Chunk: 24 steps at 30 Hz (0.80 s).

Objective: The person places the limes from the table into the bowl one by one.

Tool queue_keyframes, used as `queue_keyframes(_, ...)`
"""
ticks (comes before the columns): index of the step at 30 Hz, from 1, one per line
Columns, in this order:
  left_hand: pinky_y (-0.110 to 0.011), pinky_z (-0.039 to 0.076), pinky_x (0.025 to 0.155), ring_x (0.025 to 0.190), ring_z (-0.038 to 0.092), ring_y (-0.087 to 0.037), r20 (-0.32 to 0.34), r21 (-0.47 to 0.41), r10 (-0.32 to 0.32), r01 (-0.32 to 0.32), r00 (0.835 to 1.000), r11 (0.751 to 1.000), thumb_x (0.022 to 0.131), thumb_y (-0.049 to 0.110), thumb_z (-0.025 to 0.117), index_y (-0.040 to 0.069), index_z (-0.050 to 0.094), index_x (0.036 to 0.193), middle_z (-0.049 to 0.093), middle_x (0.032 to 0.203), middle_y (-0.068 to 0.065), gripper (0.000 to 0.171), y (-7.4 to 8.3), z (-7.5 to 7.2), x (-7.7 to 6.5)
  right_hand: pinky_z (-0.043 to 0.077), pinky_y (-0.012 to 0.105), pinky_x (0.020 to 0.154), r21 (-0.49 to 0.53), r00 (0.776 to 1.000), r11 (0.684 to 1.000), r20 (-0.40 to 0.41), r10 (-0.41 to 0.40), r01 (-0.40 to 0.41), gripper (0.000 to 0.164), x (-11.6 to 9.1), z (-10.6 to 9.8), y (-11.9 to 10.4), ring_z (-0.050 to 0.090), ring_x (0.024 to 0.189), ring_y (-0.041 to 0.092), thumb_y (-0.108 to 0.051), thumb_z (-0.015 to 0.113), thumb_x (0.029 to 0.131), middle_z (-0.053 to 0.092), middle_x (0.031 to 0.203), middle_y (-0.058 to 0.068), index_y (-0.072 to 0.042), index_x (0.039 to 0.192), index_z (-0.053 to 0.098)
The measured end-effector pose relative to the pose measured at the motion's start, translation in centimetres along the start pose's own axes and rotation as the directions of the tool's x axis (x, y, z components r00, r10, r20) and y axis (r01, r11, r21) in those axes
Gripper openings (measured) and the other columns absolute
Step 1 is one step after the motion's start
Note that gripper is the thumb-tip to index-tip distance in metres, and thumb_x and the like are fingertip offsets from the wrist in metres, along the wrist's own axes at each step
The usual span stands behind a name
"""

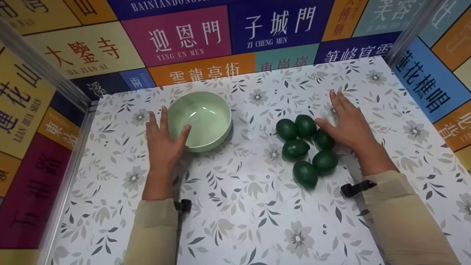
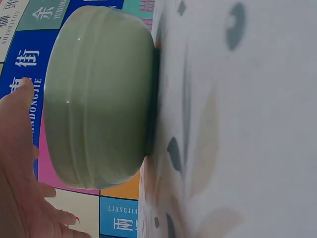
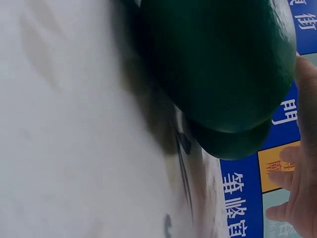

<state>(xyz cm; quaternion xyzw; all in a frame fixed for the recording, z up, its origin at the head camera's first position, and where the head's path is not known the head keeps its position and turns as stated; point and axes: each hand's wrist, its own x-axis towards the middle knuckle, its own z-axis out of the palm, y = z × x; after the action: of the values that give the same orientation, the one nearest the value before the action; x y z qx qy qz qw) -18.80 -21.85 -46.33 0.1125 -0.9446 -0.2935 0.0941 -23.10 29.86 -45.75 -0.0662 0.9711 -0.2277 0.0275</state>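
A pale green bowl (image 1: 218, 138) stands upright on the table, left of centre; the left wrist view shows the side of the bowl (image 2: 106, 99). My left hand (image 1: 162, 145) is at its near left side, fingers spread and thumb extended by the rim; contact cannot be made out. Several glossy dark green, lemon-shaped fruits (image 1: 295, 149) lie in a loose cluster right of centre. Beside the cluster's right edge is my right hand (image 1: 347, 127), fingers extended, holding nothing. One fruit (image 3: 223, 59) looms large in the right wrist view, with another partly hidden behind it.
The table (image 1: 228, 206) wears a white cloth printed with grey flowers and leaves. Panels with coloured lettering (image 1: 176, 36) stand along the back and both sides. Black straps (image 1: 183, 205) sit at both sleeve cuffs.
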Motion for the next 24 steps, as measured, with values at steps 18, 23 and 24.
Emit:
queue_keyframes(18, -0.061, 0.019, 0.127, 0.161, 0.012, -0.04, 0.081, -0.21, -0.138, 0.152, 0.987, 0.966, 0.096, 0.072, 0.05, 0.039, 0.004, 0.167, 0.004, 0.176, -0.012, 0.09, 0.1, -0.2, 0.3, 0.016, 0.072, 0.121, 0.153, 0.991, 0.987, 0.108, -0.074, 0.057, 0.093, -1.8, -0.2, 0.0, 0.013, 0.16, 0.045, -0.06, 0.063, 0.096, 0.01, 0.176, 0.009, -0.042, 0.166, 0.003)
queue_keyframes(23, -0.056, 0.02, 0.129, 0.16, 0.018, -0.037, 0.064, -0.29, -0.117, 0.131, 0.991, 0.948, 0.099, 0.063, 0.054, 0.033, 0.008, 0.168, 0.011, 0.175, -0.013, 0.088, 0.0, 0.3, 0.2, 0.021, 0.071, 0.121, 0.162, 0.989, 0.984, 0.12, -0.088, 0.068, 0.092, -1.9, -0.3, 0.0, 0.018, 0.158, 0.046, -0.057, 0.065, 0.096, 0.016, 0.174, 0.016, -0.036, 0.167, 0.011)
queue_keyframes(24, -0.054, 0.021, 0.129, 0.16, 0.019, -0.035, 0.055, -0.301, -0.106, 0.118, 0.993, 0.946, 0.099, 0.061, 0.055, 0.032, 0.01, 0.168, 0.013, 0.174, -0.013, 0.087, 0.0, 0.5, 0.2, 0.021, 0.07, 0.121, 0.165, 0.988, 0.984, 0.121, -0.091, 0.071, 0.091, -1.9, -0.3, 0.0, 0.019, 0.158, 0.047, -0.056, 0.065, 0.096, 0.017, 0.173, 0.017, -0.035, 0.167, 0.013)
